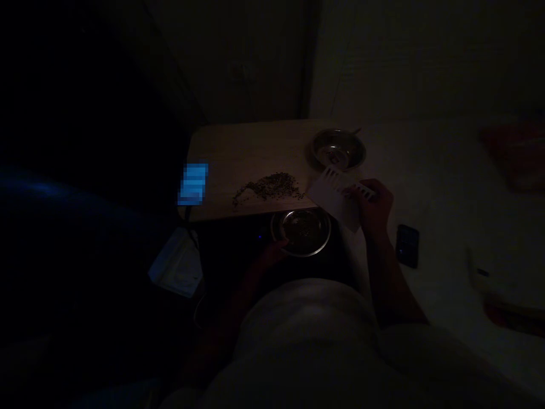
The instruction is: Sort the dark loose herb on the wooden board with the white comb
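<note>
The scene is very dark. My left hand grips the rim of a round metal bowl, held just below the table's near edge, with some dark bits inside. In my right hand is a flat white plastic piece with slots, tilted at the table's right end. A loose pile of small dark grains lies on the wooden tabletop, left of the white piece. Beyond my right hand stands a second metal bowl with a handle-like tip at its rim; its contents are hard to make out.
A bright blue, pixelated screen-like patch stands at the table's left edge. Below it is a pale box-like object. On the light surface at right lie a dark phone-like device and a red object.
</note>
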`<action>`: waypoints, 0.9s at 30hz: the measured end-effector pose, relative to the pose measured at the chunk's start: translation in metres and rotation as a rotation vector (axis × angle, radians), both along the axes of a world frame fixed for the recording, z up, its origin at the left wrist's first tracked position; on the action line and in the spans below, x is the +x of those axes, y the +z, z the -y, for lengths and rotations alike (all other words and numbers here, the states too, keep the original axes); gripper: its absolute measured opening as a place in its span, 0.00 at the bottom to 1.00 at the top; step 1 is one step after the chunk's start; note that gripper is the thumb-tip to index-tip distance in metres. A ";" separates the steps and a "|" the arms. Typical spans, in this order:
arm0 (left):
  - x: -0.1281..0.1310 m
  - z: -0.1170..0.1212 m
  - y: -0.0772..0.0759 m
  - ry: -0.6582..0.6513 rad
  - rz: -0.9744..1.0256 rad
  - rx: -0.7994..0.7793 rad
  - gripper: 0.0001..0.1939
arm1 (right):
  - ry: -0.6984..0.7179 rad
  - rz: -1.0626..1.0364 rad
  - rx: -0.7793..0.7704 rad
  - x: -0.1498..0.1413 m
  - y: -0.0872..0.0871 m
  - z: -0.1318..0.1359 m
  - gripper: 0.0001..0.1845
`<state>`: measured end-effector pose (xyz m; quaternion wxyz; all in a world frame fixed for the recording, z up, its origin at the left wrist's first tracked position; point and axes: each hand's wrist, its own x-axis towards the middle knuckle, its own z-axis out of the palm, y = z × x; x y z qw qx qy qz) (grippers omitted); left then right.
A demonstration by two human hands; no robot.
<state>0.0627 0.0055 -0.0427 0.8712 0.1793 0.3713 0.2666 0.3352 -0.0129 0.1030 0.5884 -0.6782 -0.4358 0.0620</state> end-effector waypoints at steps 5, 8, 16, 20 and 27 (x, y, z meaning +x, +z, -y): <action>0.002 0.000 -0.006 0.005 0.021 0.001 0.29 | 0.029 -0.010 -0.016 -0.002 -0.005 -0.001 0.09; 0.003 -0.001 -0.008 0.008 0.032 0.009 0.28 | 0.028 0.003 -0.017 -0.002 -0.006 -0.001 0.10; -0.001 -0.001 -0.014 0.016 -0.071 -0.011 0.23 | -0.061 0.034 -0.024 0.003 -0.007 -0.001 0.10; 0.000 -0.001 -0.014 0.001 -0.034 -0.011 0.21 | -0.095 0.056 -0.001 0.003 -0.006 0.000 0.09; 0.001 0.001 -0.004 0.017 0.003 0.005 0.21 | -0.068 0.001 0.026 -0.007 -0.003 0.000 0.10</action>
